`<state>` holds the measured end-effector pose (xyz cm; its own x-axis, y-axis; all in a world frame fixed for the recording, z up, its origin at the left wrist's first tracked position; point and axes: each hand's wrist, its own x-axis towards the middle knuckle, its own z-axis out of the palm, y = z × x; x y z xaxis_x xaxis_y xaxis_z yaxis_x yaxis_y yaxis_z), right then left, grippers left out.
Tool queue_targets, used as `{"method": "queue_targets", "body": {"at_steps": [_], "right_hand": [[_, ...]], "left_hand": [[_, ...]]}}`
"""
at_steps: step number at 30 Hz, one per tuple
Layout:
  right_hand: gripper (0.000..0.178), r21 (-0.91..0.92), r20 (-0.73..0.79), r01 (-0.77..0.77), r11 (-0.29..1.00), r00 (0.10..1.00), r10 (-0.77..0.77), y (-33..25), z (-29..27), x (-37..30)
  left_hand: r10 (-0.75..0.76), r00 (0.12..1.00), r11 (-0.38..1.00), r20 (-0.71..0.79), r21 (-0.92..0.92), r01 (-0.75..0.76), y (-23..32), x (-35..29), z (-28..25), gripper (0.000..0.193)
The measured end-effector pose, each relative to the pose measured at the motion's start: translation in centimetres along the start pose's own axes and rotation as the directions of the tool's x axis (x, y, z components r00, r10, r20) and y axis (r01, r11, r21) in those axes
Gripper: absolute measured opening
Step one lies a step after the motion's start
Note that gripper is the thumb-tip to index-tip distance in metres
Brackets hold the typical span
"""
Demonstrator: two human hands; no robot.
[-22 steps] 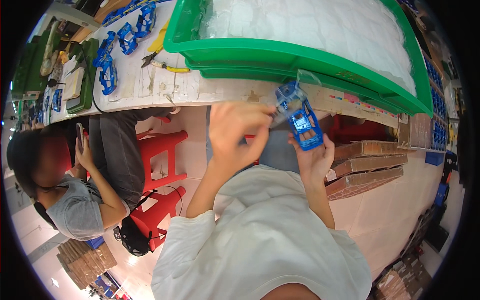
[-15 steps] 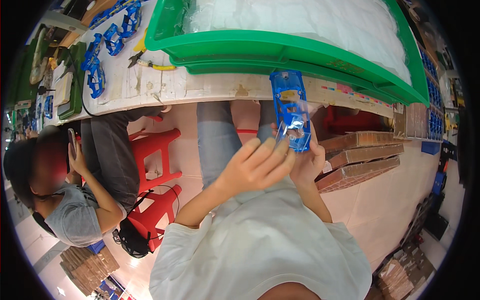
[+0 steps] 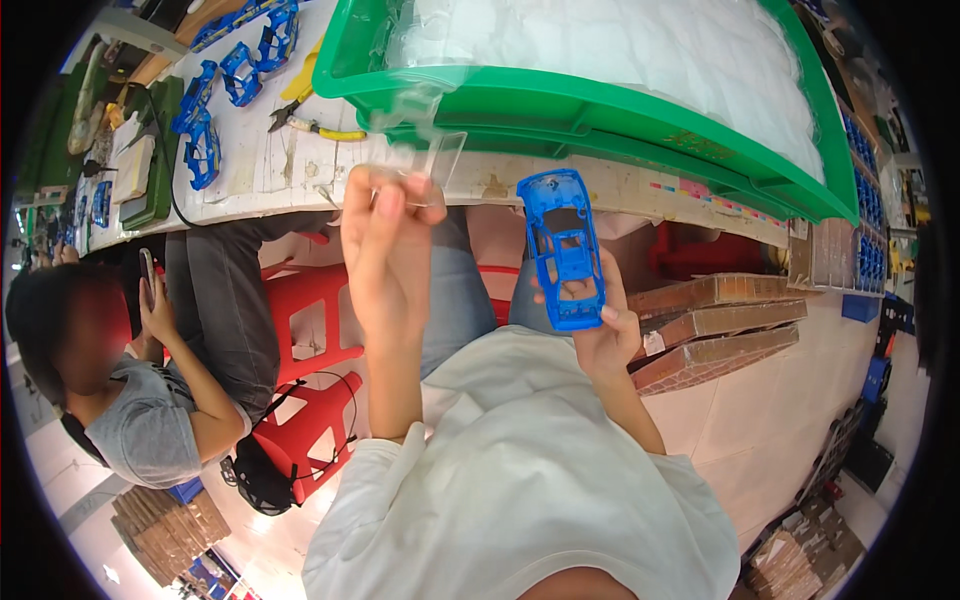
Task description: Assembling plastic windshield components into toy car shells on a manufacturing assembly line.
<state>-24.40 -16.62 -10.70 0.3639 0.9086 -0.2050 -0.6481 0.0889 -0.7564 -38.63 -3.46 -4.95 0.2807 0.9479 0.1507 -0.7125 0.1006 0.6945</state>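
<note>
My right hand (image 3: 612, 335) grips a blue toy car body shell (image 3: 574, 264) by its near end and side, its window openings showing. Off to the left, my left hand (image 3: 388, 270) is raised with its fingers closed on a clear plastic piece (image 3: 446, 158), thin and see-through, apart from the shell. The piece shows blurred against the front wall of a green bin (image 3: 560, 118). White padded-looking material or bags (image 3: 600, 40) fill that bin. Several more blue car shells (image 3: 202, 155) lie on the table at the far left.
Yellow-handled pliers (image 3: 318, 128) lie on the white table (image 3: 255, 190), left of the bin. Red stools (image 3: 312, 315) stand below. A seated person (image 3: 150, 420) holds a phone at the left. Cardboard boxes (image 3: 720, 325) are stacked at the right.
My left hand has moved left and away from the car shell, with the clear plastic piece in its fingers. The shell in my right hand has turned and shifted slightly.
</note>
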Motion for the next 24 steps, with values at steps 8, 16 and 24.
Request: {"method": "queue_targets", "body": {"at_steps": [8,16,24], "right_hand": [[0.081,0.122,0.137,-0.048,0.991,0.990,0.031,-1.3,1.5,-0.8],[0.061,0.090,0.070,0.030,0.995,0.997,-0.037,-2.4,2.9,-0.3],[0.060,0.124,-0.013,-0.020,0.992,1.000,0.022,-2.7,3.6,-0.4]], "left_hand": [[0.287,0.558,-0.045,0.778,0.593,-0.804,-0.7,-4.5,0.4,0.018],[0.104,0.476,-0.272,0.873,0.485,-0.831,-2.8,-8.2,1.5,0.023],[0.120,0.458,-0.332,0.881,0.470,-0.818,-1.6,-7.6,1.9,0.030]]}}
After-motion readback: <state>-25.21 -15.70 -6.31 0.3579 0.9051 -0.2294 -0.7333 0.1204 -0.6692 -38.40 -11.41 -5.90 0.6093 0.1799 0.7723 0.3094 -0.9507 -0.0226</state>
